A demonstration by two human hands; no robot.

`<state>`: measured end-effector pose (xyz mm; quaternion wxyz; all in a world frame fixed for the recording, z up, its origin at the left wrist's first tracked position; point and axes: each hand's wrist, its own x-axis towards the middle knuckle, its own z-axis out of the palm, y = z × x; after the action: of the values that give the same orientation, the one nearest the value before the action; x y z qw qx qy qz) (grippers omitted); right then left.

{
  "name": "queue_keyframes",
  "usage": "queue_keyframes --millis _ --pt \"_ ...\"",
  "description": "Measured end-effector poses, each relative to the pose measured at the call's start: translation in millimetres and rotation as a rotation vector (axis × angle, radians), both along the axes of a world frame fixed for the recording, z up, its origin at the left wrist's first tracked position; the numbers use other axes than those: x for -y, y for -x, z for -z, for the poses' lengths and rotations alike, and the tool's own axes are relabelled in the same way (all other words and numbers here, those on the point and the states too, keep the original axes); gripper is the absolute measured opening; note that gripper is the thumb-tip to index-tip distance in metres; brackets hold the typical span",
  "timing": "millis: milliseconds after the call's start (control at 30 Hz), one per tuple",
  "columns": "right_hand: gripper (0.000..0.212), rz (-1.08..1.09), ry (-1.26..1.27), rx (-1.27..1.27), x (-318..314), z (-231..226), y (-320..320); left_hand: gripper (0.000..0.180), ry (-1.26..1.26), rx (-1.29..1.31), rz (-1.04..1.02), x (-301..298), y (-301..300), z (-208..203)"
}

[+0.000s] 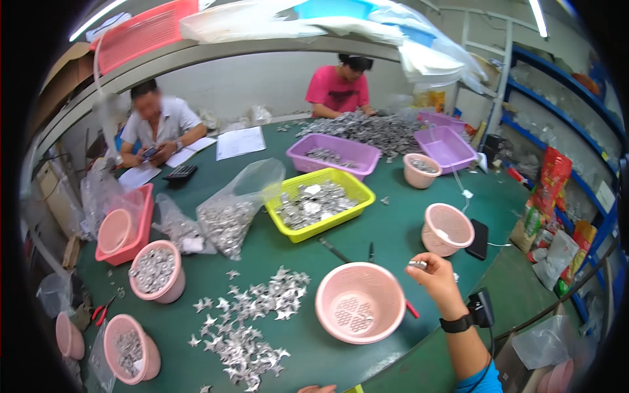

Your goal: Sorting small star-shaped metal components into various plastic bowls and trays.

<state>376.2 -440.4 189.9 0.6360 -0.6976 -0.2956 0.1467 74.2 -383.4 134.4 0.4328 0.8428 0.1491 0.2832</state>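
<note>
My right hand [435,280] is raised above the right side of the green table, with a black strap round its wrist. Thumb and fingers pinch a small silver metal part [417,264]. Just left of it stands a large pink basket [327,319], with a small piece or two at its bottom. Beyond the hand is a smaller pink basket [452,249] with a pale piece inside. My left hand [318,389] shows only as fingertips at the lower edge, so its grip is hidden. Star-shaped metal parts [252,357] lie loose to its left.
A yellow-green basket [337,226] of metal parts stands mid-table, beside a filled plastic bag [229,223]. Pink baskets [173,288] line the left. A phone [479,239] lies at right. Two people sit across the table, near a large heap of parts [373,131].
</note>
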Motion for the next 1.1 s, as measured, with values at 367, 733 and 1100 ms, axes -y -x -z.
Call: queue_keyframes --millis 367,733,1100 --pt "0.008 -0.5 0.046 0.587 -22.0 -0.6 150.2 0.019 -0.195 -0.146 -0.444 -36.2 55.3 -2.9" --pt "0.028 -0.526 0.365 0.693 -57.6 72.6 218.2 0.02 -0.326 -0.386 -0.416 -58.6 98.6 5.2" --pt "0.022 -0.818 0.084 0.304 -39.4 12.7 250.3 0.023 1.16 0.172 -0.133 -32.7 93.8 3.4"
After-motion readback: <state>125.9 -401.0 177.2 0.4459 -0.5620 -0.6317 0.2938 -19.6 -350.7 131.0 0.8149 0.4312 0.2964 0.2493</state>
